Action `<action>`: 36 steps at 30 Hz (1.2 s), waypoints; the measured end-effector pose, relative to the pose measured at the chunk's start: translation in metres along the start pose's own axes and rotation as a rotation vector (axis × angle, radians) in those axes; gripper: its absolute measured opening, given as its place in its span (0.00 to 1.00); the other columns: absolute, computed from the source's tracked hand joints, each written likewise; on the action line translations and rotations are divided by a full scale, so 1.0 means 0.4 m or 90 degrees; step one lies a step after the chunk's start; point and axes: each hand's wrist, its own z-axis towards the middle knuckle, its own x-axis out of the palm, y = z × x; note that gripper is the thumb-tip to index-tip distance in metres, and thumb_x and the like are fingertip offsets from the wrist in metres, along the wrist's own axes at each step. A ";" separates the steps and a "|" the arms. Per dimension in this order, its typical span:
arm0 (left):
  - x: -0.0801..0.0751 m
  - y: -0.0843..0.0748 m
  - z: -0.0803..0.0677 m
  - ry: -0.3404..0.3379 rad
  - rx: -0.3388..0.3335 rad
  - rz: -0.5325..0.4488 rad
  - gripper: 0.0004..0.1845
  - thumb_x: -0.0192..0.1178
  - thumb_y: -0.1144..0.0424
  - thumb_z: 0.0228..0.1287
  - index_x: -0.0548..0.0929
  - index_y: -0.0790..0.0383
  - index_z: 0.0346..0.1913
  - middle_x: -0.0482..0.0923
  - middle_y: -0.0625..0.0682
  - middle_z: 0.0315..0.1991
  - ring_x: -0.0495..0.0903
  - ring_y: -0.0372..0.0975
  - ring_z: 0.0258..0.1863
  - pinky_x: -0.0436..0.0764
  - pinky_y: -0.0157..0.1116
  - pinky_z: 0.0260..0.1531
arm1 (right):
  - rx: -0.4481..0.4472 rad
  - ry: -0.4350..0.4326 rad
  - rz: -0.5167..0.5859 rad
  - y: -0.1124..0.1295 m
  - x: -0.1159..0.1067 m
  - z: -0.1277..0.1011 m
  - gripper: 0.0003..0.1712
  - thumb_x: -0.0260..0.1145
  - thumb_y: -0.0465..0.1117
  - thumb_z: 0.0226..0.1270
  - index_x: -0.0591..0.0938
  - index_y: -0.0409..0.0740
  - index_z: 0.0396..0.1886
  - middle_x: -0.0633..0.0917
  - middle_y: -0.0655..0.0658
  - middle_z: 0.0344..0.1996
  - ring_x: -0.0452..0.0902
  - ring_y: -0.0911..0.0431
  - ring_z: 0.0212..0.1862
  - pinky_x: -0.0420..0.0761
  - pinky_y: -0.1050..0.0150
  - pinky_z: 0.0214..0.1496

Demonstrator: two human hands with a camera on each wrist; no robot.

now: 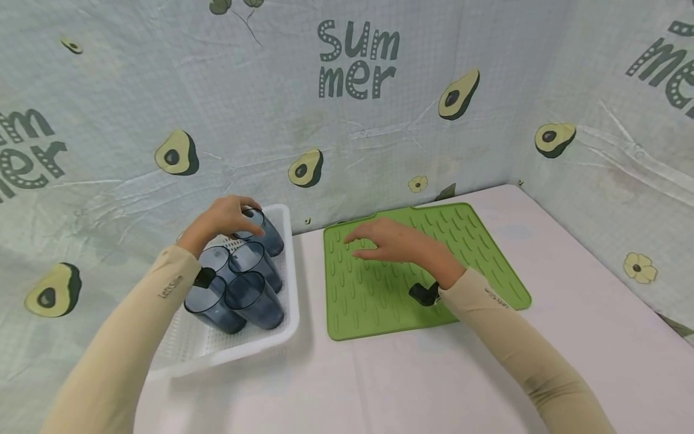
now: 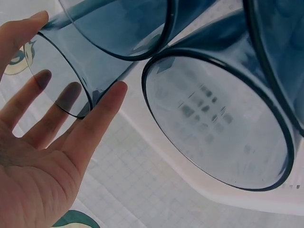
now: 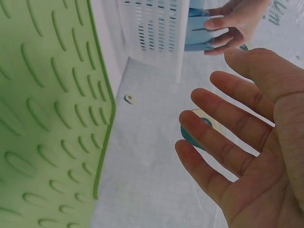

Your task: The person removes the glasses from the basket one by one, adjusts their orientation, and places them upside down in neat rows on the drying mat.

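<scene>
Glass [image 1: 275, 236] at back partly hidden by left hand [image 1: 228, 217]; whether grip pinches it, cannot tell. Right hand [image 1: 393, 241] spread above mat [image 1: 368, 304].

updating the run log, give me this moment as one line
left hand: around a glass in the basket | right hand: empty, above green mat | other glasses: in basket

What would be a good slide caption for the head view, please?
Left grip at the rearmost blue glass in a white basket, right grip hovering above a green mat.
</scene>
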 end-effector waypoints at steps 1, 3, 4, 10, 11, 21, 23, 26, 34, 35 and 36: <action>-0.001 0.001 -0.001 -0.001 0.001 -0.003 0.37 0.73 0.57 0.60 0.73 0.67 0.69 0.71 0.73 0.66 0.85 0.51 0.36 0.88 0.46 0.34 | -0.001 0.001 0.002 0.001 0.000 0.001 0.20 0.62 0.46 0.78 0.82 0.42 0.63 0.84 0.45 0.59 0.80 0.51 0.61 0.78 0.55 0.64; -0.002 0.003 -0.004 -0.003 0.000 -0.014 0.37 0.73 0.58 0.60 0.72 0.66 0.70 0.70 0.72 0.67 0.85 0.51 0.37 0.88 0.46 0.35 | 0.000 0.003 0.005 0.002 0.001 0.002 0.20 0.62 0.45 0.78 0.82 0.42 0.63 0.84 0.45 0.59 0.80 0.51 0.61 0.78 0.55 0.63; -0.001 0.005 -0.005 -0.005 0.001 -0.017 0.37 0.74 0.58 0.59 0.72 0.66 0.70 0.70 0.72 0.67 0.85 0.52 0.37 0.88 0.46 0.36 | 0.000 0.003 0.006 0.003 0.001 0.002 0.20 0.62 0.45 0.78 0.82 0.42 0.63 0.84 0.45 0.59 0.80 0.51 0.61 0.78 0.55 0.63; 0.001 0.016 -0.016 -0.036 0.041 0.016 0.39 0.75 0.56 0.58 0.72 0.67 0.70 0.72 0.71 0.66 0.80 0.61 0.52 0.81 0.55 0.50 | 0.000 0.005 0.002 0.008 -0.001 0.004 0.20 0.62 0.46 0.78 0.81 0.42 0.63 0.84 0.46 0.59 0.80 0.52 0.61 0.78 0.56 0.63; -0.001 0.019 -0.020 -0.041 0.049 0.023 0.39 0.75 0.55 0.58 0.73 0.67 0.70 0.73 0.71 0.65 0.79 0.62 0.55 0.79 0.57 0.52 | -0.001 0.005 0.001 0.008 -0.001 0.003 0.20 0.62 0.46 0.78 0.81 0.42 0.63 0.84 0.46 0.59 0.80 0.51 0.61 0.78 0.56 0.63; -0.022 0.034 -0.052 -0.061 0.062 0.032 0.43 0.75 0.53 0.58 0.70 0.70 0.72 0.72 0.71 0.66 0.77 0.63 0.58 0.77 0.60 0.55 | 0.002 0.007 0.003 0.011 -0.005 0.003 0.21 0.61 0.46 0.78 0.80 0.43 0.64 0.83 0.45 0.60 0.79 0.51 0.62 0.77 0.55 0.65; -0.024 0.034 -0.057 -0.065 0.058 0.026 0.44 0.75 0.52 0.58 0.69 0.71 0.72 0.71 0.71 0.66 0.76 0.63 0.58 0.76 0.60 0.55 | 0.002 0.005 0.003 0.012 -0.006 0.003 0.21 0.61 0.46 0.78 0.80 0.42 0.64 0.83 0.45 0.60 0.79 0.50 0.63 0.77 0.55 0.65; -0.029 0.040 -0.068 -0.073 0.054 0.020 0.45 0.75 0.51 0.58 0.69 0.71 0.72 0.72 0.72 0.66 0.76 0.63 0.58 0.77 0.59 0.55 | 0.005 0.011 0.003 0.014 -0.006 0.004 0.21 0.61 0.46 0.78 0.81 0.42 0.64 0.83 0.44 0.61 0.78 0.50 0.64 0.77 0.54 0.66; -0.045 0.042 -0.104 -0.091 0.042 0.009 0.45 0.75 0.48 0.58 0.69 0.69 0.72 0.74 0.72 0.64 0.76 0.63 0.60 0.78 0.58 0.54 | 0.002 0.015 0.003 0.014 0.003 0.005 0.21 0.61 0.46 0.79 0.81 0.42 0.64 0.84 0.44 0.60 0.78 0.50 0.64 0.76 0.55 0.66; -0.047 0.041 -0.107 -0.093 0.040 0.008 0.46 0.74 0.48 0.58 0.69 0.69 0.72 0.75 0.72 0.63 0.76 0.63 0.60 0.78 0.59 0.54 | 0.000 0.013 0.004 0.014 0.003 0.004 0.21 0.61 0.46 0.78 0.81 0.42 0.64 0.84 0.44 0.60 0.78 0.49 0.64 0.76 0.54 0.66; -0.048 0.041 -0.110 -0.096 0.037 0.006 0.46 0.74 0.48 0.58 0.69 0.70 0.73 0.74 0.72 0.63 0.77 0.63 0.60 0.78 0.59 0.54 | -0.001 0.011 0.003 0.013 0.003 0.004 0.21 0.61 0.46 0.78 0.81 0.42 0.63 0.84 0.44 0.60 0.78 0.49 0.63 0.77 0.54 0.66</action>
